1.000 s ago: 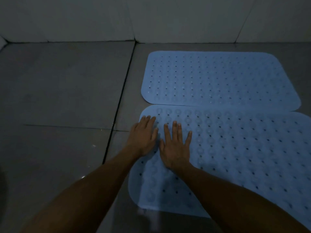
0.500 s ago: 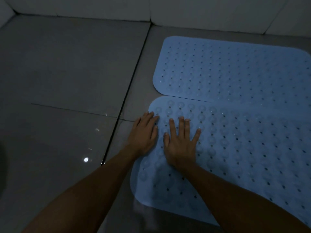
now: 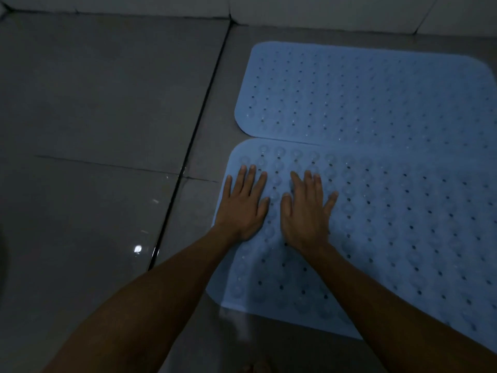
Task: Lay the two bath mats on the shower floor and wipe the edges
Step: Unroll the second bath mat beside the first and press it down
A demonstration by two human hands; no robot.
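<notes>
Two light blue perforated bath mats lie flat on the grey tiled floor, one behind the other. The far mat [image 3: 371, 95] reaches toward the wall. The near mat [image 3: 398, 238] slightly overlaps the far mat's front edge. My left hand [image 3: 243, 204] lies flat with straight fingers on the near mat's left end, right at its edge. Beside it, my right hand [image 3: 306, 211] presses flat on the same mat, fingers spread. Both palms are down and hold nothing.
Grey floor tiles [image 3: 102, 103] with a dark grout line [image 3: 193, 146] spread to the left. The pale wall base [image 3: 295, 9] runs along the top. A bright light reflection [image 3: 137, 249] shows on the wet-looking tile at left.
Both hands stay flat on the near mat; they have drawn slightly apart, and the right hand's fingers are spread wider. The camera has shifted so the mats sit further right in view.
</notes>
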